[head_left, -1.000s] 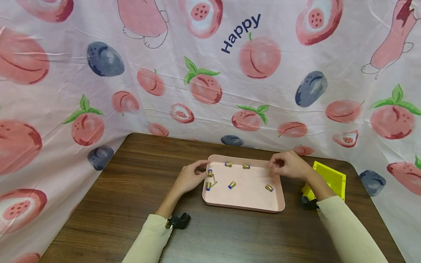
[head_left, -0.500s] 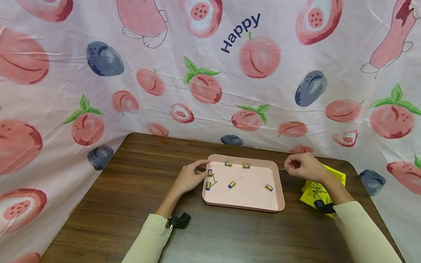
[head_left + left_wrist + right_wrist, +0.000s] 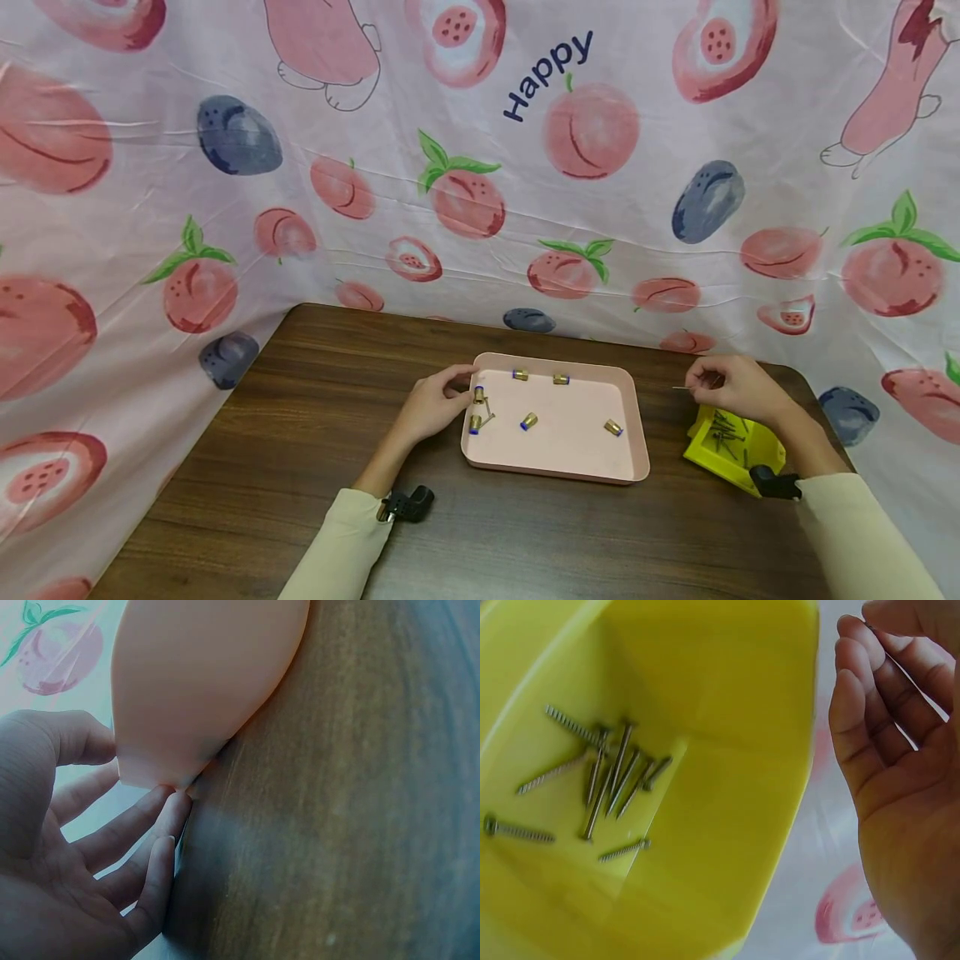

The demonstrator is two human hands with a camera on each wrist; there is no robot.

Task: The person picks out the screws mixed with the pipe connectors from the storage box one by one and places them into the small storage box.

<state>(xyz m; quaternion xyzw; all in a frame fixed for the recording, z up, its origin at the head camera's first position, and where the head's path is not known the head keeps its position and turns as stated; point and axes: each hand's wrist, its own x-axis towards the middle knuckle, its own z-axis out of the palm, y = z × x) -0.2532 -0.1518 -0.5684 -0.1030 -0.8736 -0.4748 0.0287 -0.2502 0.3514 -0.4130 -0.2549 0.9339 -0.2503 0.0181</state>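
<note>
At the far left corner of a pink tray [image 3: 555,477], my left hand [image 3: 435,406] holds the edge. The left wrist view shows its thumb and fingertips against the tray's outer wall [image 3: 202,675]. My right hand [image 3: 738,387] pinches a thin screw [image 3: 680,387] between thumb and fingertips, above the back of a yellow bin [image 3: 708,457]. Several screws [image 3: 596,799] lie loose in this bin. Inside the tray are several brass push-in fittings [image 3: 529,421] with blue collars, spread apart. Two thin screws [image 3: 487,415] lie by the fittings at its left side.
A dark wooden table [image 3: 360,358] carries the tray and bin, with the bin to the right of the tray. Fruit-printed cloth [image 3: 465,275] hangs behind the table and along its sides. Each wrist wears a black camera [image 3: 411,504].
My right hand has moved right with the screw, from over the tray's far right corner to the yellow bin, uncovering the bin's screws. My left hand has stayed at the tray.
</note>
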